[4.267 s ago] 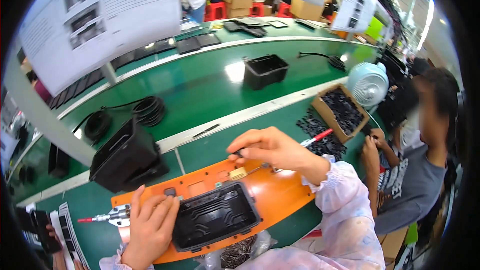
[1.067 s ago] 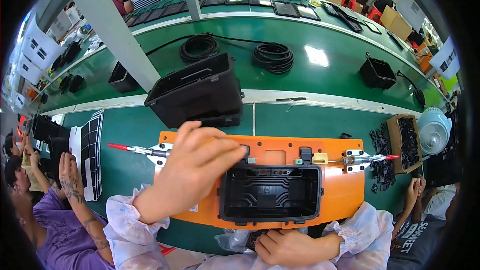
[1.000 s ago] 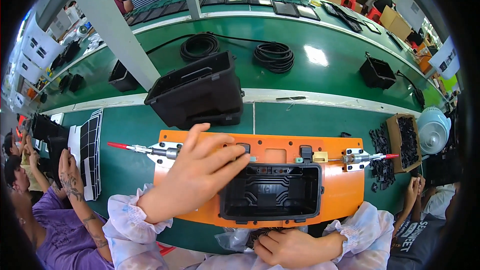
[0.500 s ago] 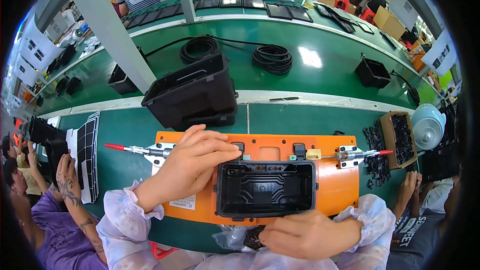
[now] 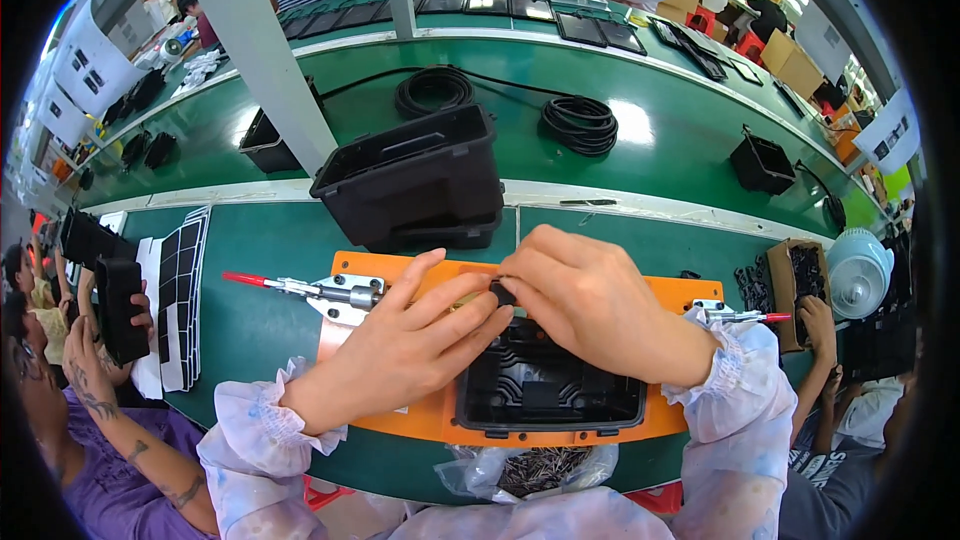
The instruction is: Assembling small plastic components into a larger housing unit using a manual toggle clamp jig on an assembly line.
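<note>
Pinching a small black part (image 5: 503, 292) between both hands, we work over the far rim of the black housing (image 5: 550, 387), which sits in the orange jig (image 5: 600, 285) near the bench's near edge. Our left hand (image 5: 415, 340) and right hand (image 5: 590, 300) meet fingertip to fingertip on the part. A toggle clamp (image 5: 320, 290) lies at the jig's left end, a black bin (image 5: 415, 180) just beyond the jig.

Black open-top plastic housing (image 5: 548, 390) seated flat in orange jig (image 5: 660, 420); small black part (image 5: 503, 292) at far rim.
</note>
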